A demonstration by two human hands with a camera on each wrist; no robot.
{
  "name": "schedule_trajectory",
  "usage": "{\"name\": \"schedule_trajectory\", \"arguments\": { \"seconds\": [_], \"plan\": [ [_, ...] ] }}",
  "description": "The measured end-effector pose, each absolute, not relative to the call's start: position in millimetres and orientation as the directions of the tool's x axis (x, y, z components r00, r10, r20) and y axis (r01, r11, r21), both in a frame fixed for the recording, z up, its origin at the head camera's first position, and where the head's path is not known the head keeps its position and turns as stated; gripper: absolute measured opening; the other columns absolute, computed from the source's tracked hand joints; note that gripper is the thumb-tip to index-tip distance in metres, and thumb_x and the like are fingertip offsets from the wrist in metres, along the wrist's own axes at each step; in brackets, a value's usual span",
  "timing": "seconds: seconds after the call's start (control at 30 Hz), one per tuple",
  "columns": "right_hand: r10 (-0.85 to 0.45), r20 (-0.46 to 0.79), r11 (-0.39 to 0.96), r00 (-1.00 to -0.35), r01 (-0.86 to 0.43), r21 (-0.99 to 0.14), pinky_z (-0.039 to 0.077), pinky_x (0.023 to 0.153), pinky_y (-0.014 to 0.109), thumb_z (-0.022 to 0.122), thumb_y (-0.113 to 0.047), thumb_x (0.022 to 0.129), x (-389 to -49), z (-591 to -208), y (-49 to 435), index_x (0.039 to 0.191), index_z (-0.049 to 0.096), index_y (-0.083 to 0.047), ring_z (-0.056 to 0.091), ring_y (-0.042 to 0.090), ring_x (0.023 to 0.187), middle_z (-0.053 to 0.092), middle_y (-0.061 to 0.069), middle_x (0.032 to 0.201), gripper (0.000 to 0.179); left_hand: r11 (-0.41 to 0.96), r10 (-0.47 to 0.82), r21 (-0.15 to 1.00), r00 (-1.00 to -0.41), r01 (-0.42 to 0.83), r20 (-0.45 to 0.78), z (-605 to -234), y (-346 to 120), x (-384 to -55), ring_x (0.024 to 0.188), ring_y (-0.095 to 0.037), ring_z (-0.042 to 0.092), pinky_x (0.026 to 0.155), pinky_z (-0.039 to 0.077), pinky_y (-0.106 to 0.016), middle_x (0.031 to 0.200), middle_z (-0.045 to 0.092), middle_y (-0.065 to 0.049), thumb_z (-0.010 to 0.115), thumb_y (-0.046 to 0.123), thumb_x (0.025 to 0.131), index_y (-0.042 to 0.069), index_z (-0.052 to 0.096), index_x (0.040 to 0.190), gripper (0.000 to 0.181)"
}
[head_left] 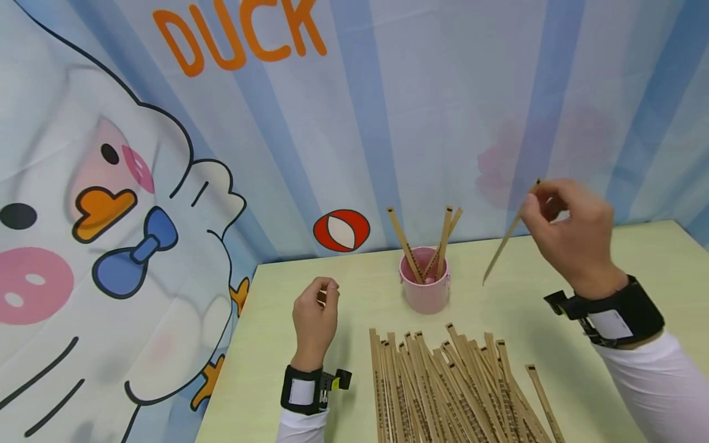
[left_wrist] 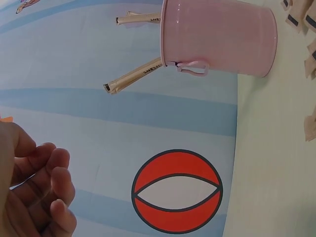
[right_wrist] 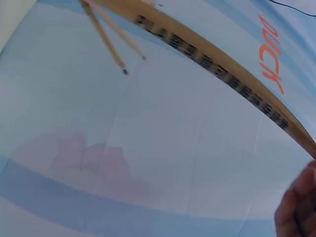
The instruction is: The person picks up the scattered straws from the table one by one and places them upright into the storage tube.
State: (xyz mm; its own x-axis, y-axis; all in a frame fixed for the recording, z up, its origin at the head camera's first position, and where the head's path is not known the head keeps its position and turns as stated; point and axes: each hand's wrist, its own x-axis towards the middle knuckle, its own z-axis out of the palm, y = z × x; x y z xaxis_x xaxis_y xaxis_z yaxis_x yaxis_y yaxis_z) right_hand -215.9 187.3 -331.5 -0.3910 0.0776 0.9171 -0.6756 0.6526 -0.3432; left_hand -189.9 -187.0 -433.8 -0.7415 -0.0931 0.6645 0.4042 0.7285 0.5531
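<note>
My right hand point(head_left: 576, 231) pinches a straw in a brown printed paper wrapper point(head_left: 503, 247) near its upper end, between thumb and fingers. The straw slants down to the left, above the table and right of a small pink bucket point(head_left: 425, 298). In the right wrist view the straw point(right_wrist: 212, 63) crosses close to the camera, dark print along it. A few similar wrapped straws point(head_left: 400, 232) stand leaning inside the bucket. My left hand point(head_left: 316, 315) hovers over the table left of the bucket, fingers loosely curled around nothing.
A large loose pile of wrapped straws point(head_left: 437, 387) lies in front of the bucket, with one straw point(head_left: 544, 403) apart at its right. Behind the pale table point(head_left: 249, 369) hangs a printed cloth backdrop point(head_left: 443, 111) with a duck and striped pattern.
</note>
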Motion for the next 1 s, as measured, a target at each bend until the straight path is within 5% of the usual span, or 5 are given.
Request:
{"name": "schedule_trajectory", "arguments": {
  "seconds": [0.17,0.33,0.53,1.0],
  "plan": [
    [0.247,0.941,0.536,-0.231,-0.777,-0.331,0.036,0.063,0.014,0.055,-0.012,0.078,-220.3,-310.8,160.0,0.074,0.061,0.010,0.045,0.018,0.055,0.058,0.023,0.063,0.023,0.728,-0.096,0.556,-0.744,0.400,0.661,-433.4,-187.6,-189.0,0.059,-0.011,0.057,0.051,0.046,-0.027,0.073,0.066,-0.002,0.054,0.019,0.095,0.009,0.065,0.084,0.018],
    [0.250,0.950,0.498,-0.185,-0.817,-0.290,0.038,0.060,0.019,0.055,-0.013,0.077,-230.6,-308.2,140.5,0.073,0.062,0.010,0.046,0.023,0.052,0.058,0.022,0.062,0.024,0.727,-0.095,0.561,-0.751,0.396,0.653,-433.2,-187.6,-188.7,0.059,-0.010,0.057,0.052,0.046,-0.027,0.073,0.066,-0.002,0.054,0.018,0.095,0.010,0.065,0.084,0.018],
    [0.166,0.961,0.503,-0.222,-0.819,-0.276,0.040,0.053,0.030,0.056,-0.014,0.080,-253.5,-330.9,129.4,0.078,0.063,0.008,0.050,0.023,0.052,0.061,0.020,0.067,0.023,0.729,-0.098,0.562,-0.754,0.390,0.650,-433.4,-187.2,-188.6,0.059,-0.012,0.058,0.051,0.046,-0.027,0.073,0.066,-0.002,0.054,0.017,0.095,0.010,0.064,0.083,0.017],
    [-0.019,0.894,0.627,-0.447,-0.702,-0.338,0.039,0.046,0.035,0.059,-0.009,0.083,-276.2,-409.6,113.8,0.087,0.065,-0.002,0.050,0.017,0.050,0.061,0.011,0.070,0.009,0.731,-0.094,0.560,-0.755,0.390,0.649,-432.9,-184.3,-188.9,0.059,-0.010,0.057,0.052,0.046,-0.026,0.072,0.065,-0.001,0.054,0.018,0.095,0.011,0.064,0.084,0.017]
  ]
}}
